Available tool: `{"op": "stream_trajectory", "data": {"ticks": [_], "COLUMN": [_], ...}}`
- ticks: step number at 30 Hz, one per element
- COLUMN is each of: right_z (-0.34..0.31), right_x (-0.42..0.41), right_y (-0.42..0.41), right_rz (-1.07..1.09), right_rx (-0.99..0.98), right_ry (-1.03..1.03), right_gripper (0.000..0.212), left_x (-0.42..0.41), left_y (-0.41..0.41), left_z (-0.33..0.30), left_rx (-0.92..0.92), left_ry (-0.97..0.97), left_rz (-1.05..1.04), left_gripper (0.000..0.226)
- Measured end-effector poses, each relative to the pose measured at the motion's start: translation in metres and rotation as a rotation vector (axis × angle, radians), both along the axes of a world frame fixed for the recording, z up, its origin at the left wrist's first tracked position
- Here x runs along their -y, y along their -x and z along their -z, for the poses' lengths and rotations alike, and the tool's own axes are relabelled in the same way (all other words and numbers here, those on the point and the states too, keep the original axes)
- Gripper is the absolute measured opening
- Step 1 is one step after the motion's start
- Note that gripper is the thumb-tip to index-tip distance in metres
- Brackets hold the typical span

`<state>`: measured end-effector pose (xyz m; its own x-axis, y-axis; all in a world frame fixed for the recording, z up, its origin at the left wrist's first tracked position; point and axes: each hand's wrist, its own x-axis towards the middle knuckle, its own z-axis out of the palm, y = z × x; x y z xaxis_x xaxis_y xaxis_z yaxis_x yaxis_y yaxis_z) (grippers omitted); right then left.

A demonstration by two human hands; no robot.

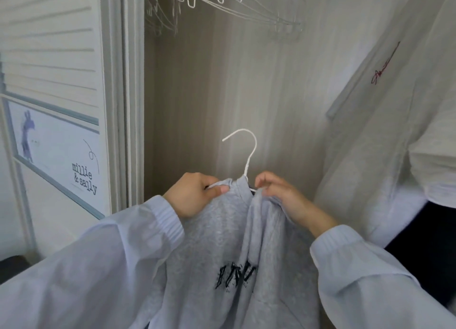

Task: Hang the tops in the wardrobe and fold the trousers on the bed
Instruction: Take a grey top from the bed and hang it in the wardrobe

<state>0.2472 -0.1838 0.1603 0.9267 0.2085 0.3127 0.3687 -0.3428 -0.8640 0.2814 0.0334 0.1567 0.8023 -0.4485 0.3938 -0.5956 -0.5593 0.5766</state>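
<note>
The wardrobe [222, 86] fills most of the view, its beige back wall lined with faint vertical stripes and its pale door frame running down the left side. Along the wardrobe's top edge a white wire rail [237, 8] carries a bunch of empty white hangers [160, 17] pushed toward the top left corner. At the wardrobe's right edge hangs a white top [385, 121] with a small red scribbled mark on its chest, already on the rail side, its hem falling beside a dark patch in the lower right corner. Left of the frame stands a white louvred door [49, 47] bearing a poster [59, 155] with a purple figure and the words "millie & sally".

The grey sweatshirt [222, 254] sits low in the middle, in front of the wardrobe's open space and well below the rail, with black lettering across its chest. It drapes from a white wire hanger [248, 155] whose hook stands upright above the neckline, free of the rail.

Both arms wear pale blue sleeves with ribbed cuffs. The left hand [195, 196] grips the sweatshirt's left shoulder, fingers curled round fabric and hanger wire, thumb pressed on top. The right hand [286, 200] pinches the right shoulder beside the collar, its fingertips bent onto the cloth and the wire there.
</note>
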Motion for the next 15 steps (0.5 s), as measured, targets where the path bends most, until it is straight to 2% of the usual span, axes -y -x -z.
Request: {"op": "stream_trajectory", "data": {"ticks": [2, 6, 11, 15], "right_z": [-0.003, -0.014, -0.023, -0.033], "right_x": [0.001, 0.018, 0.033, 0.033], "right_y": [0.004, 0.007, 0.008, 0.011], "right_rz": [-0.022, 0.194, 0.200, 0.157], "right_rx": [-0.010, 0.097, -0.021, 0.005], "right_ry": [-0.002, 0.315, 0.275, 0.418], "right_gripper": [0.008, 0.031, 0.030, 0.031], "left_x": [-0.009, -0.039, -0.068, -0.086], "left_y": [-0.001, 0.000, -0.003, -0.007], "left_z": [0.002, 0.007, 0.011, 0.016], "left_rx": [0.009, -0.020, -0.170, -0.249], "left_ry": [-0.040, -0.096, -0.024, 0.041], "left_rz": [-0.020, -0.100, -0.140, -0.241], "left_gripper": [0.043, 0.037, 0.034, 0.031]}}
